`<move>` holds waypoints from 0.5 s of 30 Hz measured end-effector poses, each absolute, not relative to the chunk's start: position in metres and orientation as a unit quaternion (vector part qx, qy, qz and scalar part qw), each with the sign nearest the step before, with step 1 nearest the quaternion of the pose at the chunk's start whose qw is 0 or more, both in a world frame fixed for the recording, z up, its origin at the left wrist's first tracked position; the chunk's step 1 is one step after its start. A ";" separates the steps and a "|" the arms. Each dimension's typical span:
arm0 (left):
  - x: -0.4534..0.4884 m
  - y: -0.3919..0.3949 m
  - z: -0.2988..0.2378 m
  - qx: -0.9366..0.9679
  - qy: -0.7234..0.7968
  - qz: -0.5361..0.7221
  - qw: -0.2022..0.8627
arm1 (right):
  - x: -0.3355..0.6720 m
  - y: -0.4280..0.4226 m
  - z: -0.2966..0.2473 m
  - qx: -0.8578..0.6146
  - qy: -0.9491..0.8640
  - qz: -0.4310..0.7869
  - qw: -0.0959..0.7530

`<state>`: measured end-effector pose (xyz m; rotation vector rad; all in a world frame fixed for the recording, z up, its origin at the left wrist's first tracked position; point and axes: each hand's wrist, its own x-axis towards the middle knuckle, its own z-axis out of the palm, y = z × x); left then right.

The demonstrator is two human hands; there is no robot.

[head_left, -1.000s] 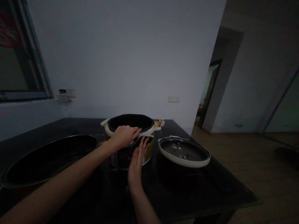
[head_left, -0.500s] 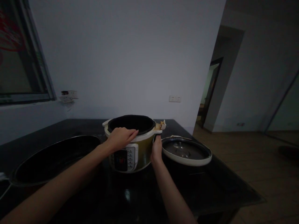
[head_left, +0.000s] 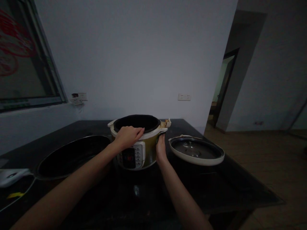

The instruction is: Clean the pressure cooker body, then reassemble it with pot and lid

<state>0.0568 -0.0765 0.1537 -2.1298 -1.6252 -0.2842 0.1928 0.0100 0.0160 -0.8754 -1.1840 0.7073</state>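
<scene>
An open electric cooker [head_left: 144, 153] with a yellow-green body, a white rim and a front control panel stands mid-table. My left hand [head_left: 128, 136] lies palm down on its front rim, fingers together and stretched toward the right. My right hand [head_left: 161, 149] presses flat against the cooker's right side, fingers pointing up under the side handle. The dark inner pot [head_left: 137, 123] shows inside. Neither hand grips anything apart from the cooker.
The cooker's lid [head_left: 196, 150] lies upside down to the right on the black table [head_left: 216, 188]. A large dark oval pan [head_left: 72, 156] sits to the left, with a white object [head_left: 11, 176] and cable at the far left. A doorway opens at the right.
My right hand moved from the cooker's front panel round to its right side. The left hand stayed on the rim. The view shifted slightly left.
</scene>
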 end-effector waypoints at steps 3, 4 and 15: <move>0.058 -0.077 0.154 -0.766 -0.595 -0.098 0.223 | 0.165 -0.031 0.012 -0.424 -0.526 0.262 0.689; 0.059 -0.078 0.153 -0.765 -0.596 -0.096 0.223 | 0.155 -0.046 0.013 -0.434 -0.530 0.241 0.688; 0.057 -0.078 0.151 -0.759 -0.598 -0.092 0.240 | 0.113 -0.096 0.015 -0.447 -0.524 0.247 0.682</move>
